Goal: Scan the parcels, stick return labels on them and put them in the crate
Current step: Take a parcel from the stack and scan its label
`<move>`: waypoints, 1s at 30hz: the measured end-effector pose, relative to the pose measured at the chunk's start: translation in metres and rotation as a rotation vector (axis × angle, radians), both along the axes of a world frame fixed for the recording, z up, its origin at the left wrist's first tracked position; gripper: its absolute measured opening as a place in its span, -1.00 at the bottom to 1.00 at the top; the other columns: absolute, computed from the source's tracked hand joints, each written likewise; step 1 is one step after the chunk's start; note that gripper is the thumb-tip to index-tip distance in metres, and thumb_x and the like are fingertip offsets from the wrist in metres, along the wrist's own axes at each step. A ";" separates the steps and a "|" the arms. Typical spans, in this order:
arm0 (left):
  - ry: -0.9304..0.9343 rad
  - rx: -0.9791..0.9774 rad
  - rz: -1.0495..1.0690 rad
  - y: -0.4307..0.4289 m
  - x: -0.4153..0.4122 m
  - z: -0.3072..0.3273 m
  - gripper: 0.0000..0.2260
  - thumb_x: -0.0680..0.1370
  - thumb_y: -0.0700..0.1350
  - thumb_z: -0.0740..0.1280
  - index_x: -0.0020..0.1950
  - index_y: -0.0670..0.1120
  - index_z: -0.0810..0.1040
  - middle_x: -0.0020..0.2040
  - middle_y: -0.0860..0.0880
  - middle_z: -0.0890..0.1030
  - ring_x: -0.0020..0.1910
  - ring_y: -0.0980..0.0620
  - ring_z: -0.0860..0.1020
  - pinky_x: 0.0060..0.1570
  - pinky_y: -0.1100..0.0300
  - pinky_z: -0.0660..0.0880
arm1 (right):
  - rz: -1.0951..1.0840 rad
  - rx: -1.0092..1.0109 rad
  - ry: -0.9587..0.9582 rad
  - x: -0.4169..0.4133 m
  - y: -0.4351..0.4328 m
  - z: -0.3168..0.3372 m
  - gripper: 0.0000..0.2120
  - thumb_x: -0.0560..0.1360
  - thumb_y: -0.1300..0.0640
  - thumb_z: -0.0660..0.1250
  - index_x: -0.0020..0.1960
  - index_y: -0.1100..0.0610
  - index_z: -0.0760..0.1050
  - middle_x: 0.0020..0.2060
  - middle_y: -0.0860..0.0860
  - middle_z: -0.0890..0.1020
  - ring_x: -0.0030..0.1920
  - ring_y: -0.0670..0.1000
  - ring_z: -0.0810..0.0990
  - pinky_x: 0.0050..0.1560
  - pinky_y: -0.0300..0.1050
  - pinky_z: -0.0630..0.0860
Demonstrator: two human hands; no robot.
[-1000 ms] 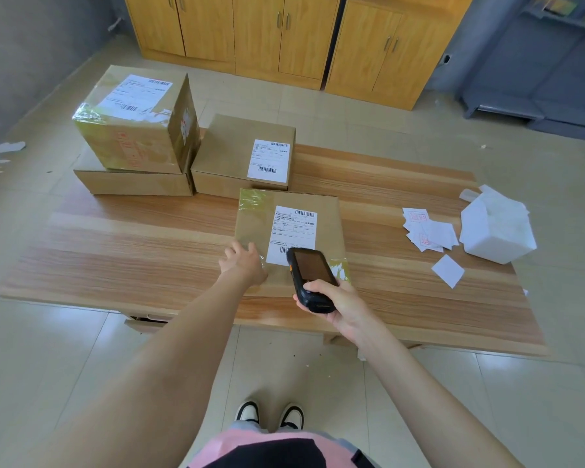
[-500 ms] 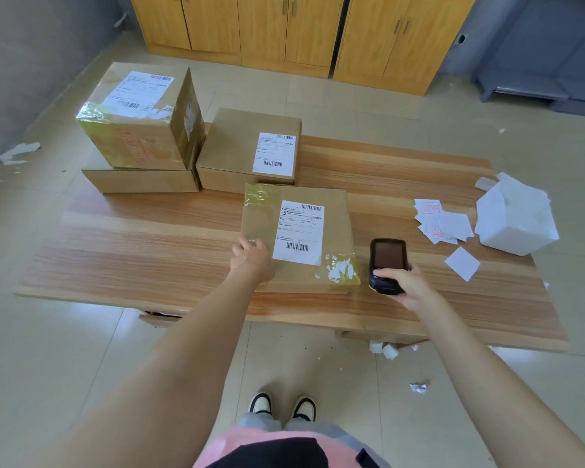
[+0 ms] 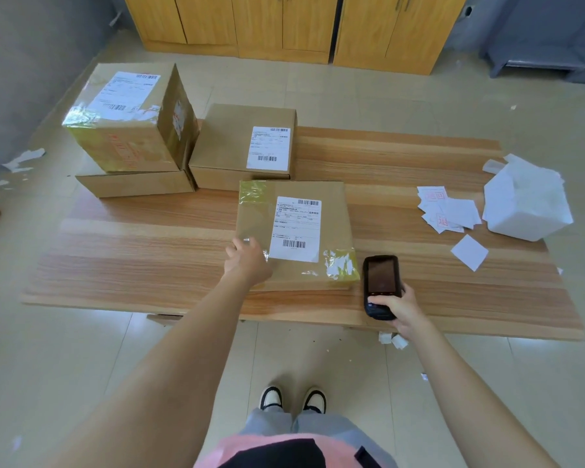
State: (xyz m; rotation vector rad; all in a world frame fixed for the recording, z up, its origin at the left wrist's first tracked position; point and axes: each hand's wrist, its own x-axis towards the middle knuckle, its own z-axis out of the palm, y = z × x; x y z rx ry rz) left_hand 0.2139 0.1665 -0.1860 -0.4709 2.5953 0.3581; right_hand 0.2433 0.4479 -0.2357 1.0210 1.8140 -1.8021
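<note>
- Currently, left hand [image 3: 247, 261], fingers relaxed, rests on the near-left corner of the taped parcel [image 3: 296, 228], lying mid wooden table [image 3: 142, 261].
- Right hand [image 3: 402, 307] grips the handheld scanner [image 3: 381, 282] just right of that parcel.

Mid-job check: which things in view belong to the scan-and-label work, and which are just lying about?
Job: front parcel under the left hand; scanner in the right hand; tall parcel, flat parcel beneath it, middle parcel; red-stamped labels.
Lying about: white bundle on the table; paper scraps on the floor; wooden cabinets.
</note>
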 end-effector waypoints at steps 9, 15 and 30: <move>-0.005 -0.022 0.009 -0.001 -0.001 0.001 -0.48 0.52 -0.06 0.30 0.40 -0.17 0.19 0.31 -0.19 0.21 0.23 -0.17 0.31 -0.06 0.09 0.29 | -0.061 -0.046 -0.146 0.016 -0.009 -0.022 -0.75 0.40 0.42 0.40 -0.15 0.20 0.35 -0.18 0.13 0.53 -0.22 0.05 0.54 -0.49 -0.19 0.59; -0.015 -0.038 0.003 0.000 -0.003 0.003 -0.51 0.52 -0.09 0.30 0.37 -0.18 0.20 0.32 -0.21 0.21 0.23 -0.18 0.32 -0.07 0.09 0.30 | -0.001 0.047 -0.131 0.013 -0.013 -0.026 -0.61 0.40 0.39 0.40 0.18 0.23 0.40 0.02 0.17 0.53 -0.06 0.13 0.54 -0.45 -0.16 0.57; -0.001 -0.024 0.000 -0.002 0.000 0.004 -0.47 0.51 -0.02 0.32 0.38 -0.17 0.19 0.34 -0.21 0.19 0.25 -0.18 0.31 0.02 0.07 0.36 | 0.147 0.341 -0.195 0.010 -0.008 -0.022 -0.58 0.40 0.30 0.43 0.21 0.26 0.38 0.04 0.14 0.50 0.01 0.14 0.47 0.08 0.06 0.52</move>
